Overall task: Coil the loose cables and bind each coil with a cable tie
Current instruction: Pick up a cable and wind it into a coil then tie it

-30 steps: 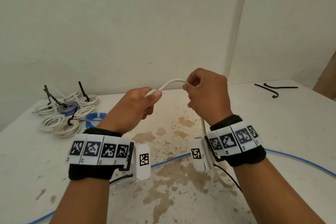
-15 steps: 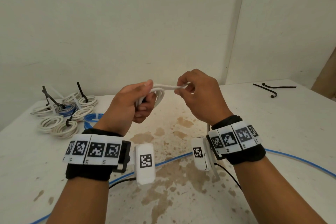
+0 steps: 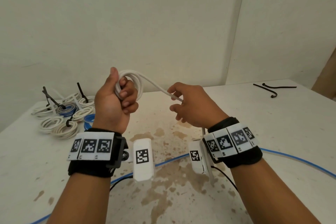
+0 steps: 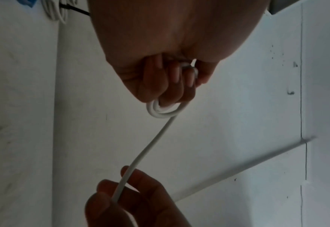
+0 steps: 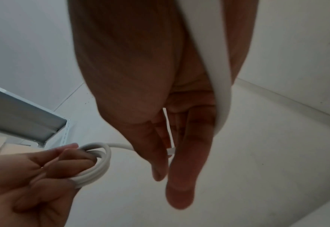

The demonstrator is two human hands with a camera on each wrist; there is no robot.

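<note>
White and blue finished coils (image 3: 63, 118) lie far left on the table (image 3: 272, 132), each cinched with a black tie. Right of them, raised above the stained tabletop, the left hand (image 3: 116, 103) is closed around a small coil (image 3: 134, 85) of white cable, fingers hooked through the loops and thumb pressed on top. From that coil a single strand (image 3: 156, 85) arcs down to the right hand (image 3: 190, 107), which pinches it lightly between thumb and fingertips, the other fingers loose; the rest runs along the palm and down past the wrist. Judging by how the loops keep a round shape and the strand bows smoothly, the cable looks light, smooth-jacketed and springy, so the loops will likely try to open unless the left fingers stay through them. A sliding pinch close to the coil should suit feeding each turn. Loose blue cable (image 3: 291, 162) crosses the near table, and spare black ties (image 3: 272, 90) lie far right, well apart from both hands.
</note>
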